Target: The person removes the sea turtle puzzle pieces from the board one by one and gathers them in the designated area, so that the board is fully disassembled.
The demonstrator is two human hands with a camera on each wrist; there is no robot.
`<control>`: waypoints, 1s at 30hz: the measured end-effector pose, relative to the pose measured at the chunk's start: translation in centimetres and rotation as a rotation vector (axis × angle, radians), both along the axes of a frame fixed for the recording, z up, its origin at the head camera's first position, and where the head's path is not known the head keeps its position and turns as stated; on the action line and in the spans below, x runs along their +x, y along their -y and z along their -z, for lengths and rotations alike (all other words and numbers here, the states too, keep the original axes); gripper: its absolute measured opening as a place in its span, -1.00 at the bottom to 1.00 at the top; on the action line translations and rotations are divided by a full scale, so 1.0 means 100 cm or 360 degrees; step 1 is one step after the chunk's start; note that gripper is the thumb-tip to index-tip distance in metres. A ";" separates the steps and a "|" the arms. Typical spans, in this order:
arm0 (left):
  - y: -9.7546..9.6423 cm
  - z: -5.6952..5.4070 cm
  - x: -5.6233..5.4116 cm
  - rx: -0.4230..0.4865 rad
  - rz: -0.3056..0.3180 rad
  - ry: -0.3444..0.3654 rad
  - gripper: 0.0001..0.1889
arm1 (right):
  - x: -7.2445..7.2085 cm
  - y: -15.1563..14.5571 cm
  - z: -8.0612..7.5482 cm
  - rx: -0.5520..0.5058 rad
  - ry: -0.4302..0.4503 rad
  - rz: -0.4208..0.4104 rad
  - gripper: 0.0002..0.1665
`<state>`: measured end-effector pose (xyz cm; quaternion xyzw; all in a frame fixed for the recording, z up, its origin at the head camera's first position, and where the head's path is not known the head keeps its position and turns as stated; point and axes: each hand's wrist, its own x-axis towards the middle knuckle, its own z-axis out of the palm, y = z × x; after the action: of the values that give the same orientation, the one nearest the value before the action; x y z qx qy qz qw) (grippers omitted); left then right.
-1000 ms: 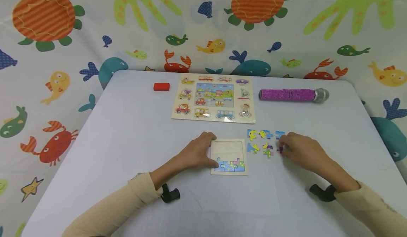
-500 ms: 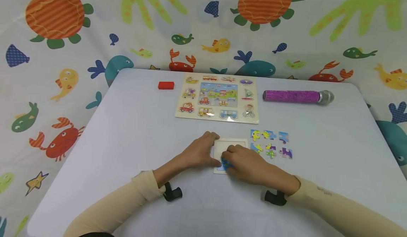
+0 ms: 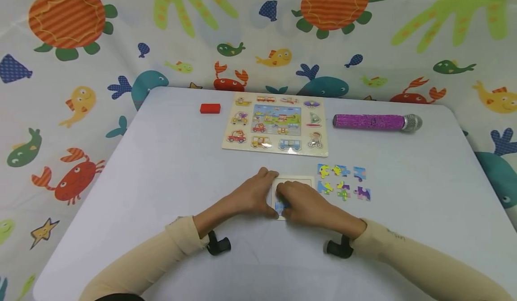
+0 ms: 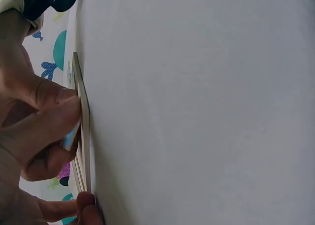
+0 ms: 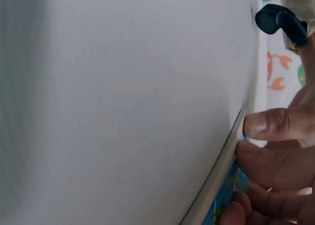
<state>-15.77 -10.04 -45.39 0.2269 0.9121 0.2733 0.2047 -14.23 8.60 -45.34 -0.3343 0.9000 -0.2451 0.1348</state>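
My left hand (image 3: pixel 253 195) grips the left side of a small wooden puzzle tray (image 3: pixel 296 177), thumb at the near corner and fingers at the far one. Over the tray curls my right hand (image 3: pixel 308 204), covering most of the inside. In the left wrist view, a blue jigsaw piece (image 4: pixel 70 137) shows tilted between the right hand's thumb and fingers; its picture is mostly hidden. Blue fitted pieces (image 3: pixel 279 207) fill the near part of the tray. To the right lie several loose jigsaw pieces (image 3: pixel 343 191) in two rows.
Behind the tray lies a larger vehicle picture puzzle board (image 3: pixel 274 146). A red block (image 3: pixel 210 108) is at its left, a purple toy microphone (image 3: pixel 369 121) at its right. The white table (image 3: pixel 161 180) backs onto a curtain with sea animals (image 3: pixel 331 63).
My right hand has moved left from the loose pieces to over the tray, then slightly further left. The left hand keeps its grip on the tray.
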 end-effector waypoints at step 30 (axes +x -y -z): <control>-0.005 -0.004 0.006 -0.0117 0.0029 -0.0028 0.21 | -0.004 -0.104 -0.010 -0.0139 0.0284 0.0254 -0.73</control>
<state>-15.13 -9.51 -45.04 0.2300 0.9211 0.2359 0.2074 -14.63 19.00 -44.33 -0.2442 0.8966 -0.3229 0.1797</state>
